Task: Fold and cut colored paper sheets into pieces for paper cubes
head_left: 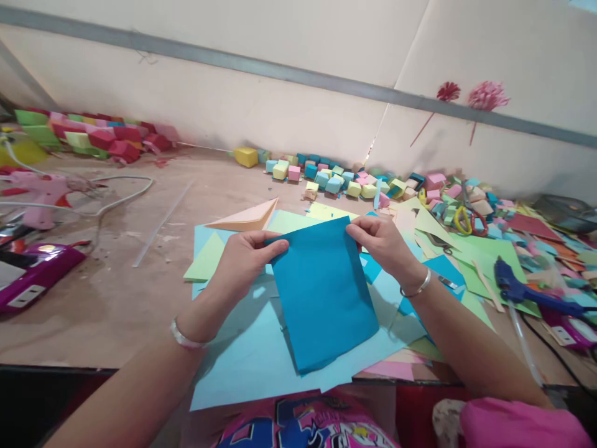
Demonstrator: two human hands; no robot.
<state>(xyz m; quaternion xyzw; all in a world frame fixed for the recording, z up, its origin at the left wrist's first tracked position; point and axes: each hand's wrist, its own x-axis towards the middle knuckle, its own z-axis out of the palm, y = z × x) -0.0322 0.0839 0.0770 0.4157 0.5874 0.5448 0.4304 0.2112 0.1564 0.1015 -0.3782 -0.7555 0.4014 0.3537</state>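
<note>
A dark blue sheet of paper point(324, 298) is held up by its two top corners, its lower end slanting down toward me. My left hand point(249, 258) pinches the upper left corner between thumb and fingers. At the upper right corner, my right hand point(380, 242) pinches the same sheet. Beneath it lies a larger light blue sheet point(233, 367) on the table. Around the hands are a green folded piece point(205, 256), a peach folded piece point(247, 216) and more blue paper point(441, 274) under my right wrist.
Small paper cubes point(333, 185) line the wall, with larger red and green ones point(124, 149) at the left. A pink glue gun point(41, 196) lies left, a blue glue gun point(522, 286) right. Scissors point(466, 218) sit among scraps. Purple power strips point(40, 270) stand at both sides.
</note>
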